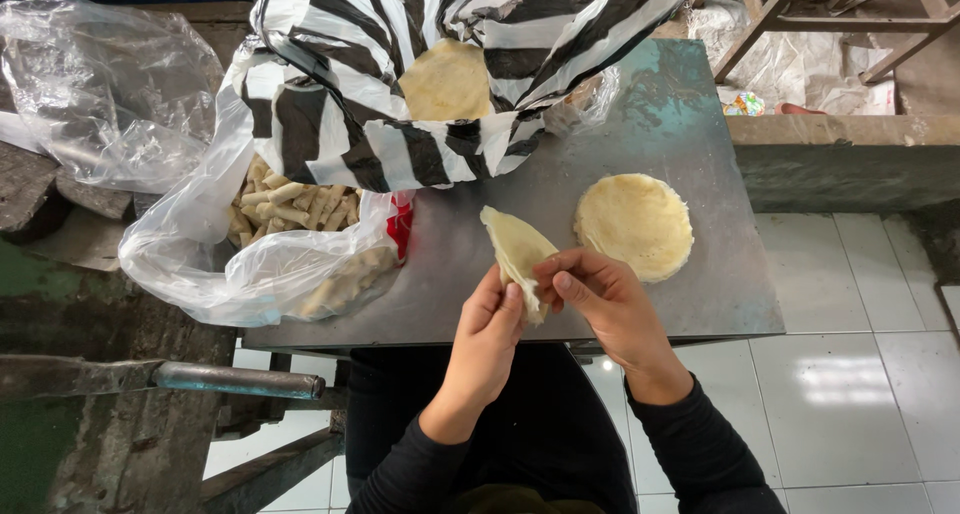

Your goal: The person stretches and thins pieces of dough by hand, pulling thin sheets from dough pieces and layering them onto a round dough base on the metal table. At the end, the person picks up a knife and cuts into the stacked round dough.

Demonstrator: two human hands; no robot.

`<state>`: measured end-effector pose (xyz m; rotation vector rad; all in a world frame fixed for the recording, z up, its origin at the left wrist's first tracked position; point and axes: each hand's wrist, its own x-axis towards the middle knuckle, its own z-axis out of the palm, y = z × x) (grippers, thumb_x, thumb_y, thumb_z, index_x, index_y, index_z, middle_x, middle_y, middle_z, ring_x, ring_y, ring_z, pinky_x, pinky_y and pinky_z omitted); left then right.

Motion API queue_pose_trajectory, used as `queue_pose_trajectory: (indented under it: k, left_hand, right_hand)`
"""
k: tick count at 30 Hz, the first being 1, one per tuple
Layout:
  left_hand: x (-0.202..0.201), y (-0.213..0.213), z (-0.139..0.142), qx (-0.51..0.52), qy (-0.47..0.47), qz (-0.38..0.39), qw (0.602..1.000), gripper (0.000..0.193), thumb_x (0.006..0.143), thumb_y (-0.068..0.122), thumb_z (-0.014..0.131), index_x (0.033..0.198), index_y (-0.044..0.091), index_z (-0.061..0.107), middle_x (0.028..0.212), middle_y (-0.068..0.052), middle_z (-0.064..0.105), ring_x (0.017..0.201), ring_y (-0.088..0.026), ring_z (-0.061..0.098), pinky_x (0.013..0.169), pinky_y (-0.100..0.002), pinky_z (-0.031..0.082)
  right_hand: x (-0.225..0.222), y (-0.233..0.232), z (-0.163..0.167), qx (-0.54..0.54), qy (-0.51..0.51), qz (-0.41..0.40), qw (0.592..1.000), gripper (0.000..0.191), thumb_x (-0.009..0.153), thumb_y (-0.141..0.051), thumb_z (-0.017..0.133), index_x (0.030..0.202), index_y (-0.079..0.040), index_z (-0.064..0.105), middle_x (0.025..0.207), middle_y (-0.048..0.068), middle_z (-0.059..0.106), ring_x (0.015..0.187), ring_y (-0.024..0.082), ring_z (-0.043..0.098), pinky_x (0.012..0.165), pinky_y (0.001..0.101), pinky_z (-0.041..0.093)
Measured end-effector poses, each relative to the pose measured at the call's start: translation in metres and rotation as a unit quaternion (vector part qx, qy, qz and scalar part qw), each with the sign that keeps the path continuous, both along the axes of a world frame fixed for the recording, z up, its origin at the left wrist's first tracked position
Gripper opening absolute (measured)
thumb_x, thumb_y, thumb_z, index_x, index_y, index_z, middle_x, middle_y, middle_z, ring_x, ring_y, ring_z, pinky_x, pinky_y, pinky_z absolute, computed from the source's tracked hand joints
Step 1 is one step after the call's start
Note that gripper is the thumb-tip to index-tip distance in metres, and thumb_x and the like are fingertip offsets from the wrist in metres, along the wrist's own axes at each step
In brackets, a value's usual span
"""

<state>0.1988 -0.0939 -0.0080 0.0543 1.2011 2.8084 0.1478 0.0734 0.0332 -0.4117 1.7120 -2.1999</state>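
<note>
Now wrapper point(517, 250) between both hands

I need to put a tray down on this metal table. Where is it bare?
Bare metal lies between the striped bag and the round wrapper stack, and along the right edge of the table. The left side is crowded by the clear bag of rolls; both hands hold a folded wrapper at the front.

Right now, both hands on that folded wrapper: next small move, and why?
Probably keep rolling the wrapper toward its free tip. The left hand and right hand pinch its lower end above the metal table, the upper part is loose, and finished rolls fill the clear bag.
</note>
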Motion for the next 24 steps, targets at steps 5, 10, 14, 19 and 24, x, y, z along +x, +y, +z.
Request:
queue_pose_trajectory:
  k: [5,10,14,19,24]
  left_hand:
    - [0.005,0.013,0.008,-0.197,0.103,0.065,0.973,0.051,0.11,0.01,0.045,0.159,0.0,0.034,0.146,-0.009,0.056,0.135,-0.015,0.052,0.114,-0.028,0.04]
    - [0.006,0.012,0.017,-0.15,0.095,0.052,0.983,0.053,0.108,0.008,0.049,0.158,-0.002,0.034,0.145,-0.005,0.056,0.134,-0.012,0.052,0.114,-0.027,0.04]
    - [0.003,0.012,0.019,-0.143,0.066,0.055,0.986,0.052,0.107,0.009,0.059,0.155,-0.007,0.047,0.123,-0.007,0.062,0.109,-0.012,0.055,0.095,-0.028,0.045]
    - [0.001,0.011,0.015,-0.04,0.025,0.05,0.998,0.047,0.11,0.022,0.048,0.148,-0.006,0.052,0.12,-0.007,0.07,0.108,-0.013,0.065,0.098,-0.028,0.051]
    - [-0.002,0.003,0.014,0.117,-0.101,0.026,0.988,0.044,0.106,0.022,0.048,0.139,-0.007,0.056,0.115,-0.012,0.072,0.102,-0.021,0.07,0.092,-0.034,0.055]
  right_hand:
    - [0.004,-0.008,0.009,0.032,0.033,-0.021,0.999,0.022,0.096,-0.015,0.072,0.112,0.0,0.068,0.097,0.002,0.071,0.089,0.009,0.065,0.079,0.0258,0.053]
    - [0.004,-0.012,0.006,0.104,0.035,-0.077,0.991,0.013,0.094,-0.009,0.074,0.104,0.0,0.072,0.09,0.001,0.072,0.083,0.008,0.066,0.076,0.0242,0.054]
    - [0.002,-0.014,0.005,0.101,0.029,-0.065,0.992,0.01,0.093,-0.006,0.072,0.101,0.0,0.073,0.089,0.002,0.074,0.082,0.009,0.067,0.075,0.0252,0.055]
    - [0.005,-0.014,0.004,0.058,0.031,-0.053,0.996,0.008,0.102,-0.011,0.062,0.102,-0.003,0.065,0.088,0.0,0.069,0.081,0.01,0.064,0.076,0.027,0.052]
    - [0.01,-0.011,0.0,-0.011,-0.015,-0.053,0.998,0.008,0.105,-0.011,0.059,0.106,-0.003,0.062,0.094,0.001,0.062,0.086,0.011,0.057,0.078,0.0273,0.047]
